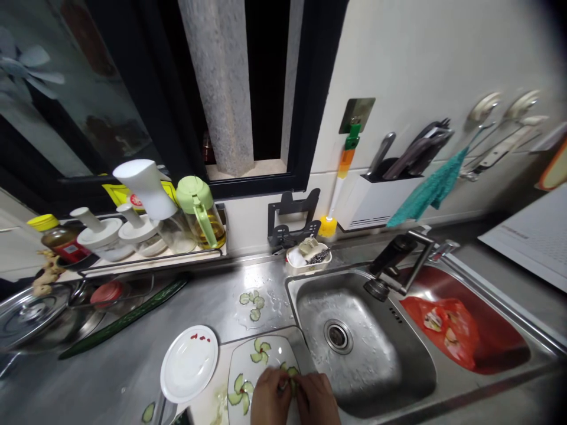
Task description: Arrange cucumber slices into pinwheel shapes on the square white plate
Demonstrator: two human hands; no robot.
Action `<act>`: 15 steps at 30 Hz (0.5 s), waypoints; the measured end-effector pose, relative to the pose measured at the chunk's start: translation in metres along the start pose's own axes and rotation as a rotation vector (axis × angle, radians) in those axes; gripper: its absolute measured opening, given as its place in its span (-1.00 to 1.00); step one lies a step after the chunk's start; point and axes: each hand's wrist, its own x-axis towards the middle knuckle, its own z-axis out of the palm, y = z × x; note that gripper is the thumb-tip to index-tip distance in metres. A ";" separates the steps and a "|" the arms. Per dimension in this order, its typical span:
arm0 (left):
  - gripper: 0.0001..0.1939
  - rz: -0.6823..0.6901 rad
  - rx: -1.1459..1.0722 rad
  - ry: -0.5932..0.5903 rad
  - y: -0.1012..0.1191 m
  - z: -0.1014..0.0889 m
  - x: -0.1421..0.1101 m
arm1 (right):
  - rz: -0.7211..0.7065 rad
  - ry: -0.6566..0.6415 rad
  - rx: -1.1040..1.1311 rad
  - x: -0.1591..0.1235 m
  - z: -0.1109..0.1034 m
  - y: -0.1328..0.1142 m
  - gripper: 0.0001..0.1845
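Observation:
Both hands meet at the bottom middle over a white oblong plate (248,367) on the steel counter. My left hand (270,396) and my right hand (315,399) have their fingers pinched together on green cucumber slices (290,372) at the plate's right side. Two other fans of cucumber slices lie on the plate, one at its top (260,350) and one at its left (241,391). A few loose slices (252,302) lie on the wet counter behind the plate.
A round white plate (189,362) with red bits sits left of the oblong one. A long cucumber (126,319) lies diagonally at left beside a pot lid (26,316). Oil bottles (201,213) stand on a shelf. The sink (354,336) with its faucet (398,262) lies right, beside a red bag (447,327).

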 end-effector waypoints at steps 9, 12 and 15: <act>-0.79 0.023 0.061 0.129 -0.023 -0.033 -0.006 | -0.064 0.042 -0.009 0.001 -0.003 0.004 -0.79; -0.75 -0.019 0.013 0.219 -0.040 -0.067 -0.010 | -0.125 0.009 -0.006 0.001 -0.002 0.009 -0.77; -0.68 -0.195 0.051 0.326 -0.061 -0.108 -0.008 | -0.194 0.031 -0.006 0.000 0.004 0.009 -0.75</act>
